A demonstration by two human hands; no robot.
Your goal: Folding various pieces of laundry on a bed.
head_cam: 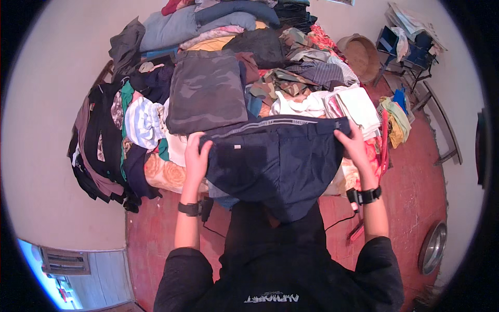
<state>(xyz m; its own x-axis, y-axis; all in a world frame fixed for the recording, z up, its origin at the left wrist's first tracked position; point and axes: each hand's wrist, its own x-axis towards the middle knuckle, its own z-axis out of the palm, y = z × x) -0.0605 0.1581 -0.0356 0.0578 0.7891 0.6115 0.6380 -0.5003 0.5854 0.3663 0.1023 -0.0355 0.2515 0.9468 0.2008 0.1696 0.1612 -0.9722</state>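
A pair of dark navy trousers (269, 167) is stretched by its waistband between my two hands, the body of the cloth hanging down in front of me. My left hand (197, 154) grips the waistband's left end. At the opposite end my right hand (353, 142) pinches it, thumb on the near side. A striped inner band bearing writing shows along the top edge. Just beyond the trousers lies a folded dark camouflage garment (206, 91). Beside my left hand is a bunched blue-and-white striped cloth (142, 121); folded white cloths (356, 107) lie beyond my right hand.
Heaped clothes and a blue-grey quilt (169, 29) cover the bed, and dark garments (105, 136) hang off its left side. A large basin (358, 56) and a loaded chair (413, 50) stand at the far right. A metal bowl (432, 247) rests on the red floor (405, 195).
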